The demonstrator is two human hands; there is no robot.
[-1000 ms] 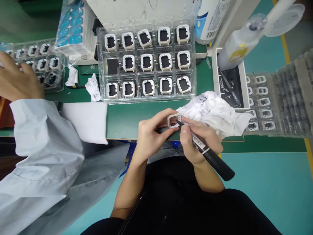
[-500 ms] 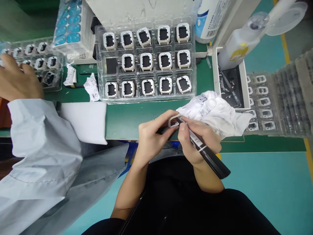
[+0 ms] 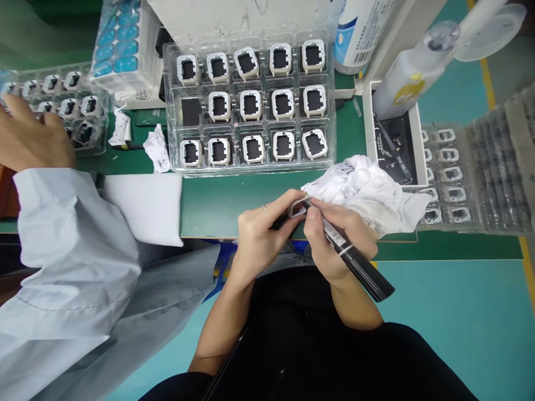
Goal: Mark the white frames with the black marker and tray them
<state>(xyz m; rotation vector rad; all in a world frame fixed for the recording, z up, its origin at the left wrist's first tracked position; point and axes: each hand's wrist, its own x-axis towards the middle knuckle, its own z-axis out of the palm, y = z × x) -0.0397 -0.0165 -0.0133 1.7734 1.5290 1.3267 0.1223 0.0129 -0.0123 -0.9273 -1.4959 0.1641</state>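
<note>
Between the fingers of my left hand (image 3: 265, 231) is a small white frame-shaped housing (image 3: 296, 209), held near the front edge of the bench. My right hand (image 3: 336, 234) grips a black marker pen (image 3: 355, 262) with a barcode label on its barrel. The pen's tip end meets the housing, and my fingers partly hide the contact. Past my hands lies a clear plastic tray (image 3: 262, 168) holding rows of similar white housings; one pocket at its left shows only black. A crumpled white cloth (image 3: 363, 189) lies right beside my right hand.
At left, a co-worker's hand (image 3: 33, 136) is over another tray (image 3: 98, 146). A white foam sheet (image 3: 144, 209) lies on the green bench (image 3: 209, 214). To the right stand a white box (image 3: 421, 150) with a bottle (image 3: 407, 83) inside and stacked trays (image 3: 493, 178).
The rear end of the marker pen has risen very slightly. My left hand has shifted a touch to the right, still with the housing. The co-worker's fingers have moved a little.
</note>
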